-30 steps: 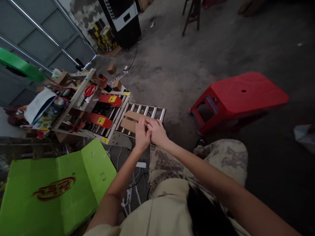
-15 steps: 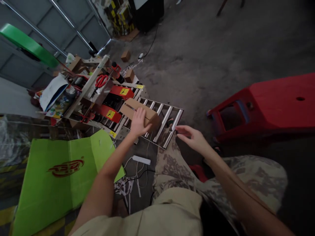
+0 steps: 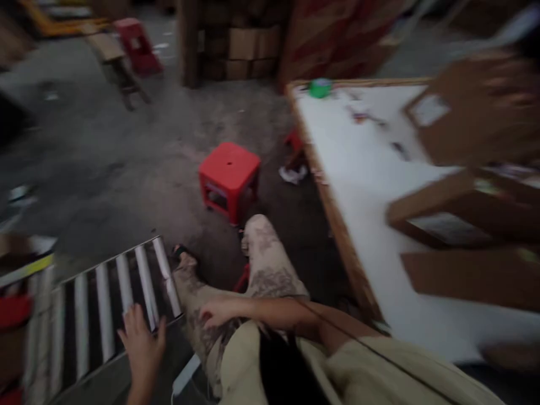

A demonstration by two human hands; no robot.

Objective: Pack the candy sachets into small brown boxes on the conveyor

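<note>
My left hand (image 3: 141, 344) is open, fingers spread, over the near edge of the roller conveyor (image 3: 103, 301). Nothing is in it. My right hand (image 3: 220, 311) hangs in front of my thigh, its fingers loosely bent and apart, with no object visible in it. At the left edge, red machine parts (image 3: 14, 310) adjoin the rollers. A brown surface (image 3: 12, 354) shows below them, too cut off and blurred to tell whether it is a carton.
A red stool (image 3: 230, 169) stands ahead on the floor. At right, a white table (image 3: 350, 208) with a wooden edge carries brown cartons (image 3: 468, 281) and green tape (image 3: 320, 88). Another person's blurred hand (image 3: 512, 84) is at a carton. A power strip (image 3: 186, 372) lies below the conveyor.
My view has swung right, from the machine to the stool and table. My left hand has come off the cardboard carton. My right hand has drawn in near my thigh.
</note>
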